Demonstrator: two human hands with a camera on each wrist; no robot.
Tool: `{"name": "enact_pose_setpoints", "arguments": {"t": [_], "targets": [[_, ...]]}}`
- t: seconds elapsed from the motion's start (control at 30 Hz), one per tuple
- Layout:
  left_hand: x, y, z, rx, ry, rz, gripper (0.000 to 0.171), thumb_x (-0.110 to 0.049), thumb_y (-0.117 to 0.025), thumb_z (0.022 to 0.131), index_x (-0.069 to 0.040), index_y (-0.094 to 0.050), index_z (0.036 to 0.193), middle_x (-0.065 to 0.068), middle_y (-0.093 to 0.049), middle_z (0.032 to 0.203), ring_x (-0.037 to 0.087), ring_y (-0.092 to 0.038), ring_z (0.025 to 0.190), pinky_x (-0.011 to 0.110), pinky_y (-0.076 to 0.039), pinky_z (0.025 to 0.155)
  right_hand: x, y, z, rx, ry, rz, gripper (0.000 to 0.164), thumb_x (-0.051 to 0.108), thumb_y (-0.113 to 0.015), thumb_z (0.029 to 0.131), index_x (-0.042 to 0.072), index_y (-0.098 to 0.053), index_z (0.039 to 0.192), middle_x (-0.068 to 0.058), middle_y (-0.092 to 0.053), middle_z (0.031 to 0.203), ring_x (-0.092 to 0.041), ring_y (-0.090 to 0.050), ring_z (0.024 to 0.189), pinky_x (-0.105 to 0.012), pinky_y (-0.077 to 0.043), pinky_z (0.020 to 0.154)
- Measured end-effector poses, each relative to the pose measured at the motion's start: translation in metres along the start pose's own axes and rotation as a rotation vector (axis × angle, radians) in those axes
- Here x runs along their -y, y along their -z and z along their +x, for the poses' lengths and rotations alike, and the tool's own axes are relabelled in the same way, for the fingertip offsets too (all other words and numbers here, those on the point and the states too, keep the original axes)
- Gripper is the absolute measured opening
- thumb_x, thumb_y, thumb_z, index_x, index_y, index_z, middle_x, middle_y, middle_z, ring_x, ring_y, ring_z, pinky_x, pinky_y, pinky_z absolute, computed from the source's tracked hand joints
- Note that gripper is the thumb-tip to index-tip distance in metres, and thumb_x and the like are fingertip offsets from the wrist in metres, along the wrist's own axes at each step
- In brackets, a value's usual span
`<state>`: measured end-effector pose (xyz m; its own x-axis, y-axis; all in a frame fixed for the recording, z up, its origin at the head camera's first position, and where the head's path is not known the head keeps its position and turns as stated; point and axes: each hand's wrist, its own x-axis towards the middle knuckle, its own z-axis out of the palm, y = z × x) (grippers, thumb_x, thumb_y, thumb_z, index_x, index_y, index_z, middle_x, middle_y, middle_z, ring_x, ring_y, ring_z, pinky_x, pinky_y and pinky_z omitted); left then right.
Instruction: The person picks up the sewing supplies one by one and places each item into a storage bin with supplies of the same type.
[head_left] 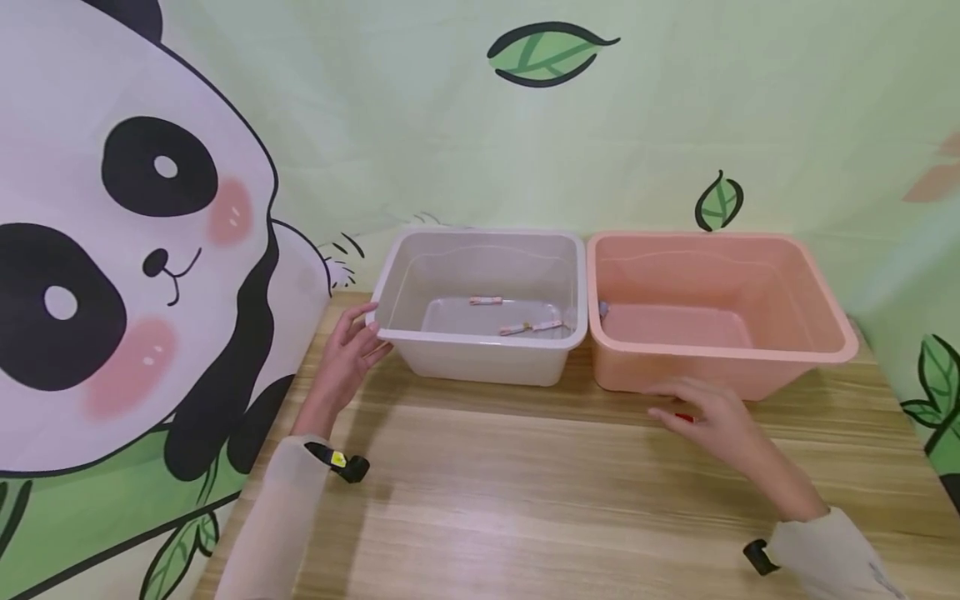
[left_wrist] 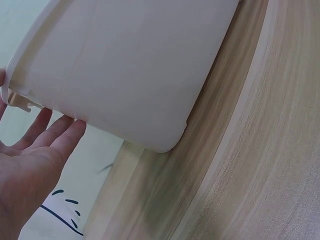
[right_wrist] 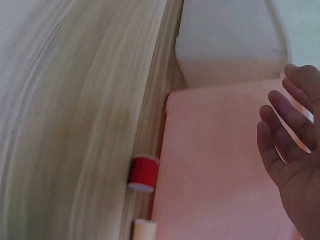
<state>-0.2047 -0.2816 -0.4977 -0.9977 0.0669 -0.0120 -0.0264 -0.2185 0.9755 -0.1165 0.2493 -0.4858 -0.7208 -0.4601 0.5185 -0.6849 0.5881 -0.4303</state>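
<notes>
My left hand (head_left: 347,354) holds the left end of the white bin (head_left: 487,362) by its rim. In the left wrist view, several fingertips (left_wrist: 75,131) lie against the bin's outer wall below the rim. My right hand (head_left: 716,425), fingers apart and holding nothing, hovers before the front wall of the pink bin (head_left: 675,371). Beneath it, a red thread spool (right_wrist: 144,173) stands on the table beside the pink bin, mostly hidden by the hand in the head view. A cream spool (right_wrist: 145,230) shows partly at the right wrist view's bottom edge.
Inside the white bin lie small, narrow pinkish bundles (head_left: 486,300). A small bluish-grey thing (head_left: 603,309) is at the pink bin's left inside wall. Both bins stand side by side at the back of the wooden table (head_left: 480,500), against a printed panda curtain (head_left: 420,125).
</notes>
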Motion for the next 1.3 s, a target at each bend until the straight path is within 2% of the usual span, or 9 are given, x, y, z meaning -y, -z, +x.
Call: {"name": "enact_pose_setpoints", "arguments": {"t": [0.17, 0.3, 0.53, 0.7, 0.83, 0.97, 1.17, 1.3], "targets": [[0.000, 0.000, 0.001, -0.008, 0.000, -0.010, 0.039, -0.018, -0.055, 0.106, -0.019, -0.047, 0.144, 0.019, -0.042, 0.147, 0.042, -0.048, 0.136, 0.050, -0.044, 0.110, -0.007, 0.007, -0.010, 0.026, -0.065, -0.034, 0.043, 0.003, -0.088, 0.074, 0.015, -0.076, 0.113, 0.002, -0.075, 0.104, -0.014, -0.067, 0.090, -0.009, -0.048, 0.080], [-0.002, 0.001, 0.002, -0.007, -0.009, -0.006, 0.039, -0.019, -0.056, 0.106, -0.019, -0.047, 0.145, 0.021, -0.040, 0.149, 0.044, -0.046, 0.137, 0.052, -0.043, 0.110, -0.016, 0.011, -0.017, 0.035, -0.082, -0.074, 0.044, 0.001, -0.088, 0.073, 0.015, -0.075, 0.113, 0.002, -0.075, 0.104, -0.011, -0.066, 0.090, -0.011, -0.048, 0.077], [-0.003, 0.001, 0.001, -0.010, -0.001, 0.018, 0.039, -0.019, -0.054, 0.107, -0.020, -0.046, 0.145, 0.022, -0.037, 0.153, 0.046, -0.043, 0.139, 0.047, -0.047, 0.107, -0.033, 0.012, -0.034, 0.045, -0.105, -0.111, 0.039, 0.002, -0.087, 0.074, 0.013, -0.076, 0.110, -0.002, -0.076, 0.106, -0.022, -0.070, 0.091, -0.012, -0.054, 0.078], [-0.002, 0.001, 0.001, -0.015, -0.010, 0.017, 0.038, -0.019, -0.054, 0.107, -0.020, -0.047, 0.145, 0.022, -0.037, 0.152, 0.048, -0.042, 0.139, 0.051, -0.044, 0.109, -0.046, 0.007, -0.047, 0.024, -0.126, -0.101, 0.038, -0.001, -0.088, 0.072, 0.009, -0.076, 0.106, -0.005, -0.075, 0.102, -0.023, -0.070, 0.082, -0.019, -0.057, 0.072], [-0.001, 0.000, 0.001, -0.021, -0.005, 0.012, 0.037, -0.018, -0.054, 0.107, -0.021, -0.047, 0.144, 0.021, -0.038, 0.150, 0.041, -0.050, 0.135, 0.054, -0.041, 0.111, -0.056, 0.002, -0.059, 0.025, -0.151, -0.078, 0.037, -0.003, -0.088, 0.071, 0.007, -0.075, 0.104, -0.006, -0.074, 0.096, -0.021, -0.069, 0.079, -0.013, -0.054, 0.072], [0.001, 0.000, 0.002, -0.026, 0.006, 0.010, 0.037, -0.019, -0.055, 0.107, -0.022, -0.048, 0.143, 0.019, -0.039, 0.149, 0.032, -0.057, 0.129, 0.054, -0.041, 0.112, -0.063, -0.005, -0.069, 0.038, -0.213, -0.065, 0.034, 0.000, -0.087, 0.075, 0.007, -0.075, 0.106, -0.005, -0.074, 0.094, -0.019, -0.069, 0.080, -0.010, -0.052, 0.072], [0.002, 0.000, 0.002, -0.030, 0.002, 0.020, 0.037, -0.021, -0.055, 0.107, -0.023, -0.048, 0.143, 0.019, -0.038, 0.148, 0.034, -0.055, 0.131, 0.054, -0.040, 0.112, -0.071, -0.016, -0.078, 0.051, -0.310, -0.051, 0.030, 0.005, -0.085, 0.081, 0.006, -0.074, 0.108, -0.005, -0.073, 0.093, -0.013, -0.068, 0.079, -0.019, -0.057, 0.067], [0.004, -0.001, 0.002, -0.029, -0.002, 0.018, 0.036, -0.021, -0.054, 0.107, -0.023, -0.049, 0.143, 0.018, -0.040, 0.145, 0.026, -0.061, 0.123, 0.052, -0.042, 0.111, -0.074, -0.022, -0.081, 0.041, -0.325, -0.070, 0.029, 0.006, -0.085, 0.081, 0.005, -0.074, 0.108, -0.004, -0.073, 0.091, -0.011, -0.067, 0.077, -0.023, -0.058, 0.063]]}}
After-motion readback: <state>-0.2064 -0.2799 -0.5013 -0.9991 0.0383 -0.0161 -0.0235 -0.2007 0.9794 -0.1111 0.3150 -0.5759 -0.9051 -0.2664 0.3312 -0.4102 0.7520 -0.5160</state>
